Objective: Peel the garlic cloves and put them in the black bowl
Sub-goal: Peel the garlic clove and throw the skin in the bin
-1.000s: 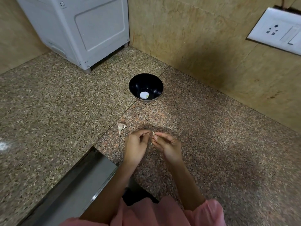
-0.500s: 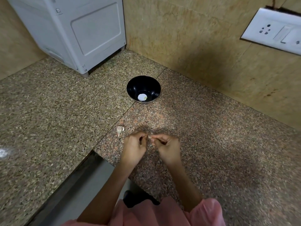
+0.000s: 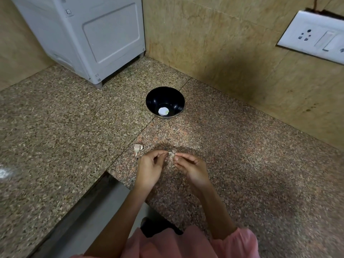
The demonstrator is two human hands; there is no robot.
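Observation:
A small garlic clove [image 3: 171, 154] with papery skin is pinched between the fingertips of my left hand [image 3: 150, 169] and my right hand [image 3: 191, 169], just above the granite counter. Both hands meet at the clove, fingers curled. The black bowl [image 3: 176, 98] stands further back on the counter, with a white peeled piece [image 3: 163, 111] lying at its bottom. Another unpeeled garlic clove [image 3: 138, 148] lies on the counter just left of my left hand.
A grey-white appliance [image 3: 89, 34] stands at the back left corner. Tiled walls close the back and right, with a white socket plate [image 3: 314, 36]. The granite counter [image 3: 55, 136] has a cut-out edge at the lower left [image 3: 104, 185].
Both hands stay together on the clove with small finger shifts. The view has shifted slightly; the bowl and loose clove have not moved.

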